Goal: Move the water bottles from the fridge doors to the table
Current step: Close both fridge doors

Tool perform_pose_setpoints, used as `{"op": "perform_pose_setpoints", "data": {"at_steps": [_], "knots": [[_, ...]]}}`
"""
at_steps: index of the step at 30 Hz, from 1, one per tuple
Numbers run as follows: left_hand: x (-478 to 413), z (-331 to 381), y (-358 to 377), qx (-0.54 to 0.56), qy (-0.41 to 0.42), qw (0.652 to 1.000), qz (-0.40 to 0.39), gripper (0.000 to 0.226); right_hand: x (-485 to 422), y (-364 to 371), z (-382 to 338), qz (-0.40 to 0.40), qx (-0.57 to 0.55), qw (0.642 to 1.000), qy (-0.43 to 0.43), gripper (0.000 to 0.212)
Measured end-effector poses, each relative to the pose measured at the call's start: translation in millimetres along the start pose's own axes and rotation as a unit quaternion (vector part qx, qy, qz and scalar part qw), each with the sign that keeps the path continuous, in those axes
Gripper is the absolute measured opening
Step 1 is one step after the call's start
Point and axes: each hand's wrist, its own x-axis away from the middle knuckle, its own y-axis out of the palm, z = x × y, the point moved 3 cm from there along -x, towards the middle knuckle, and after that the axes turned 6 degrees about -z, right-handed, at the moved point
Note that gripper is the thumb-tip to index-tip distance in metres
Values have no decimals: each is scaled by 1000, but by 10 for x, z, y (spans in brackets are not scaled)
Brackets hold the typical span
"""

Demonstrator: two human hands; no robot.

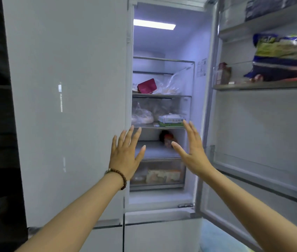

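Between the 2 door halves of the fridge, both hands are raised with fingers spread wide and nothing in them: the left hand (125, 153), with a bead bracelet (120, 176) on its wrist, hovers by the edge of the closed left door (67, 106), and the right hand (192, 151) hovers in front of the lit shelves (162, 96). Beyond the fingertips sit bagged food, a red packet (146, 86) and a carton (171, 120). To the right of the right hand, the open right door (262, 133) swings out, its upper rack holding a large bag (282, 57). No water bottle shows anywhere, so its lie and long axis cannot be told. The lower door rack (260, 180) to the right looks bare. Any bottles probably sit behind the closed left door, which the left hand is nearer to and would need to open first.
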Motion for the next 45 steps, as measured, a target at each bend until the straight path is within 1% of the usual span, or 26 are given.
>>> {"op": "perform_pose_setpoints", "data": {"at_steps": [4,8,12,14,17,20,21,23,25,26,27,30,32,33,35,37,38,40,42,45], "knots": [[37,798,38,43,17,999,-17,56,423,-875,92,21,59,998,19,72],[0,1581,140,73,66,995,-22,55,765,-1736,335,69,105,990,58,73],[-178,2362,284,86,99,991,-8,55,1013,-2512,679,140,95,982,89,83],[-316,2784,404,103,109,989,-7,56,1106,-2856,934,152,68,979,119,86],[-536,3473,657,155,105,982,-18,56,1193,-3262,1393,133,25,978,159,87],[-613,4120,985,263,73,961,-51,56,1212,-3457,1839,96,-41,975,198,85],[-611,4304,1086,280,71,955,-63,57,1202,-3491,1970,79,-70,971,215,86],[-628,4585,1212,269,80,957,-73,60,1159,-3534,2178,44,-121,962,241,89],[-704,4714,1229,272,77,957,-70,63,1099,-3531,2296,6,-169,949,267,94],[-748,4738,1220,291,66,952,-69,64,1082,-3515,2327,-9,-184,944,273,95],[-790,4744,1204,320,55,944,-67,64,1080,-3498,2358,-14,-190,944,268,94],[-841,4760,1146,416,43,906,-64,65,1111,-3509,2386,-3,-211,949,234,82],[-820,4783,1122,466,35,882,-61,72,1140,-3509,2406,-7,-241,943,229,74],[-803,4793,1092,480,33,875,-47,77,1143,-3506,2384,-12,-245,943,226,72],[-773,4790,981,483,32,875,13,86,1158,-3453,2287,-23,-248,946,206,64],[-747,4715,848,472,33,877,87,91,1155,-3370,2140,-27,-240,955,170,49],[-735,4653,778,466,29,877,116,94,1131,-3319,2054,-31,-238,959,149,45],[-698,4483,635,447,10,882,146,99,1051,-3181,1878,-45,-232,966,103,48],[-645,4250,492,424,-17,890,168,101,948,-2996,1674,-61,-247,965,62,54],[-544,3840,243,407,-42,891,195,95,805,-2655,1357,-95,-266,959,3,51]]}}
